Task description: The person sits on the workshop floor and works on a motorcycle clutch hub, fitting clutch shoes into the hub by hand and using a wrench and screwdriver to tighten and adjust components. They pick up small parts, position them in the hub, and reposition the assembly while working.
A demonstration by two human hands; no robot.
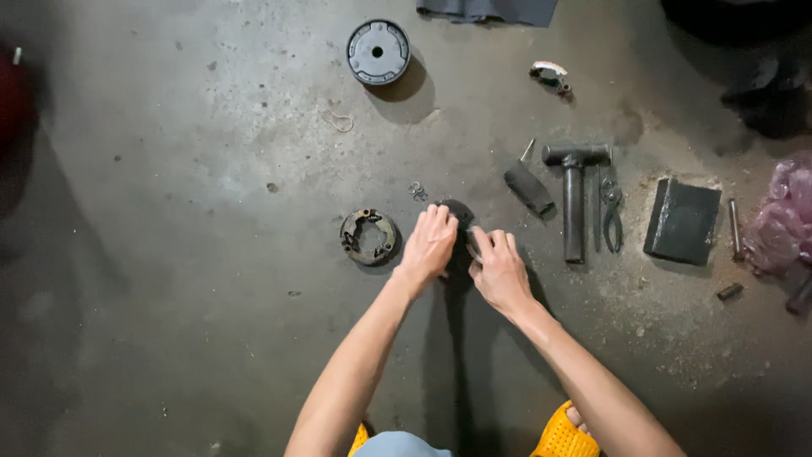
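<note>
Both my hands meet over a small dark round metal part on the concrete floor. My left hand curls over its left side, fingers closed on it. My right hand grips its right edge, with a thin pale piece showing between the fingers. Most of the part is hidden under my fingers. Just left of my left hand lies a round clutch-like ring with shoes inside.
A grey round drum stands at the back. To the right lie a screwdriver, a hammer, pliers, a dark rectangular block, a pin and a pink plastic bag. A small metal clip lies near my hands.
</note>
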